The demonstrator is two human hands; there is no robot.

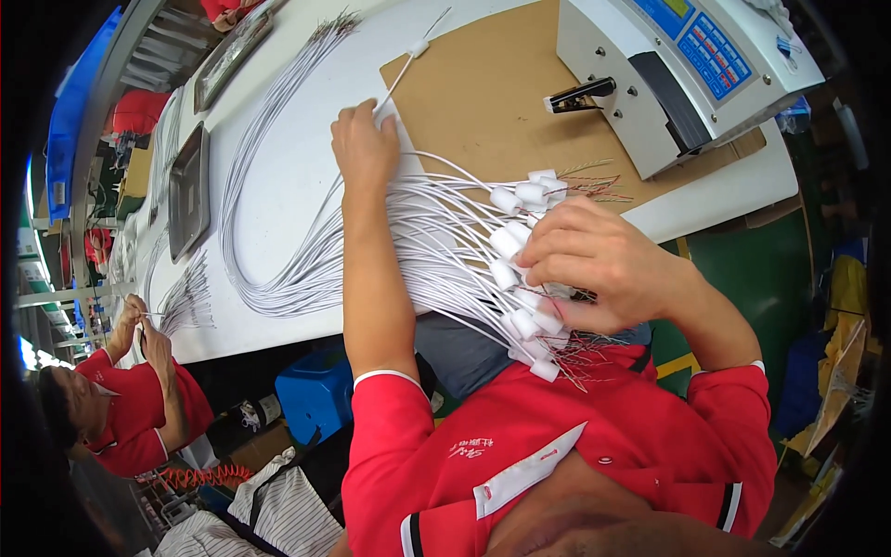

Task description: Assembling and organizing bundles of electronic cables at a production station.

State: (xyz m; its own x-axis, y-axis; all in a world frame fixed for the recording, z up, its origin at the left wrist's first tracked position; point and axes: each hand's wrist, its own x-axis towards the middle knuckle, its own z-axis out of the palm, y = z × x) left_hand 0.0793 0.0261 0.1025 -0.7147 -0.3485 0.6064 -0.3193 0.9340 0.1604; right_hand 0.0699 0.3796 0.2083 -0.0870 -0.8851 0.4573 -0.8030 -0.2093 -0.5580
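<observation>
A thick bundle of white cables (408, 241) curves across the table toward me. Their near ends carry white cylindrical sleeves (506, 243) with thin red and pale twisted wires (594, 188) sticking out. My left hand (367, 147) is closed round one cable. Beyond its fingers, that cable's end with a single white sleeve (419, 48) points away to the upper right. My right hand (603, 260) rests over the sleeved ends at the table's near edge, fingers curled against the sleeves. What its fingertips grip is hidden.
A white machine (603, 84) with a blue keypad panel and a black protruding part stands on a brown board (483, 93) at the far right. Grey metal trays (190, 190) lie to the left. A co-worker (139, 399) handles cables at the left; a blue stool (316, 395) stands below.
</observation>
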